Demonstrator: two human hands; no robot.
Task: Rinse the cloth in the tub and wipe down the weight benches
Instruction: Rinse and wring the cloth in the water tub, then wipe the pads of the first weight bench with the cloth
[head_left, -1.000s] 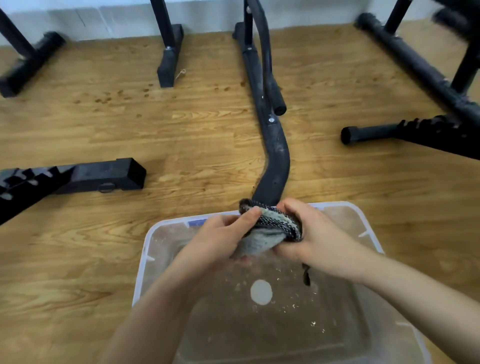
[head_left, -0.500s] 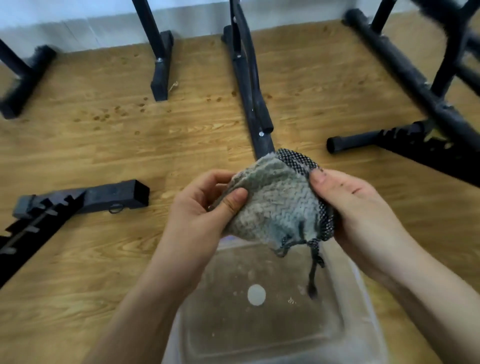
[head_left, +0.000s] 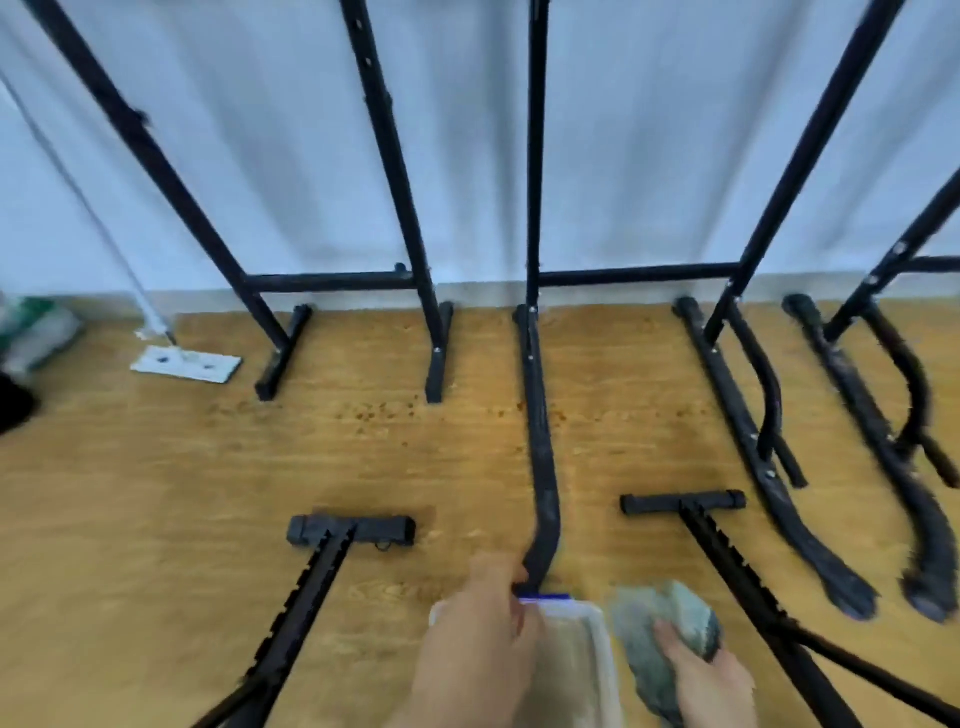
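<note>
The grey knitted cloth (head_left: 655, 621) is bunched in my right hand (head_left: 711, 686), low right in the view, just right of the tub. The clear plastic tub (head_left: 601, 654) stands on the wooden floor at the bottom middle, mostly hidden by my left hand (head_left: 483, 644). That hand lies over the tub, and its fingers curl down over the far rim by a blue label (head_left: 545, 597). Black weight bench frames lie on the floor at the left (head_left: 317, 566) and at the right (head_left: 722, 540) of the tub. The picture is blurred by head motion.
Black rack uprights (head_left: 395, 171) and long curved floor feet (head_left: 543, 457) stand between me and the pale wall. A flat white mop (head_left: 184, 364) rests on the floor at the far left. Bags sit at the left edge (head_left: 36, 332).
My head has lifted, bringing the wall and racks into view. My left hand let go of the cloth and went to the tub's far rim. The cloth moved right in my right hand.
</note>
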